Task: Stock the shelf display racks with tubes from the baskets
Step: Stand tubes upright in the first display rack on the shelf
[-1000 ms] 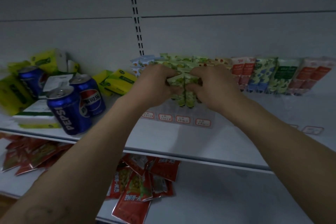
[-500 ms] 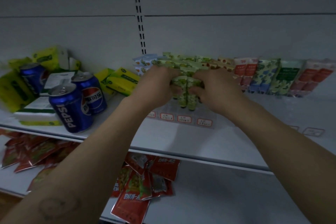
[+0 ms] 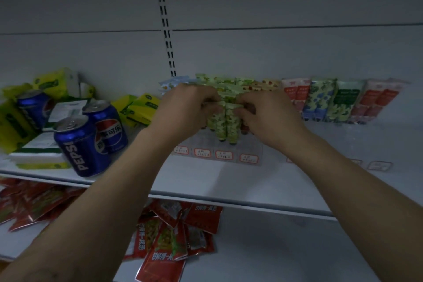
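A: Head view first: what are the hands doing?
B: The left hand [image 3: 185,110] and right hand [image 3: 272,117] meet at the middle of the upper shelf [image 3: 206,181]. Both have their fingers curled round a pair of green patterned tubes [image 3: 225,121], gripping them near the top.
A: Where do those tubes sit?
B: They stand caps down, side by side and touching, at the clear display rack [image 3: 229,144] with the red-bordered price labels [image 3: 224,155]. I cannot tell whether their caps rest in it.
A: Around them?
B: More tubes in a row [image 3: 343,103] stand to the right against the back wall. Pepsi cans [image 3: 80,146] and yellow tissue packs [image 3: 142,110] lie to the left. Red snack packets [image 3: 167,242] are heaped on the lower shelf.
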`<state>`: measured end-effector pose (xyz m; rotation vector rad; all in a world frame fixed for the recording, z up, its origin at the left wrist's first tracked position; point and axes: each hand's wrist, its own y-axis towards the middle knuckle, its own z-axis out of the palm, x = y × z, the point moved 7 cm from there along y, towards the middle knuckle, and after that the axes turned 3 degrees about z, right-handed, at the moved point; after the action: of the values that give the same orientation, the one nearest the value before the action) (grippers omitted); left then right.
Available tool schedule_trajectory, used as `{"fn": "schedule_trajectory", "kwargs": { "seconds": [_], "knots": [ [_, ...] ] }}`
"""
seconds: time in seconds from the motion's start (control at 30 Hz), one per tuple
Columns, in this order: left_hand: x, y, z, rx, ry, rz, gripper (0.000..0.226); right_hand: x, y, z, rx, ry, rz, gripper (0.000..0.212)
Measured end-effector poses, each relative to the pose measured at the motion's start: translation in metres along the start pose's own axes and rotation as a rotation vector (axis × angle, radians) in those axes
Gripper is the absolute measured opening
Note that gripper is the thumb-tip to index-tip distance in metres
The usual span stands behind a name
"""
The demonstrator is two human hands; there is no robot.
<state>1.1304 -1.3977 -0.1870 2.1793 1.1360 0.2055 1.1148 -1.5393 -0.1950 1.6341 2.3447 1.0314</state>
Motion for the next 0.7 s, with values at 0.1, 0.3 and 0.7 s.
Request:
{"fn": "schedule_trajectory", "kwargs": {
  "seconds": [0.1, 0.3, 0.7],
  "knots": [
    [-0.005, 0.002, 0.002, -0.052, 0.004, -0.011, 0.008, -0.004, 0.0, -0.004, -0.037, 0.06, 0.053, 0.016],
    [-0.015, 0.007, 0.017, -0.08, -0.031, 0.001, 0.012, -0.015, 0.002, -0.009, -0.045, 0.029, 0.12, 0.015],
    [-0.002, -0.001, 0.015, -0.103, -0.133, -0.122, 0.007, -0.006, -0.001, -0.004, -0.064, 0.057, 0.026, 0.017]
  ]
}}
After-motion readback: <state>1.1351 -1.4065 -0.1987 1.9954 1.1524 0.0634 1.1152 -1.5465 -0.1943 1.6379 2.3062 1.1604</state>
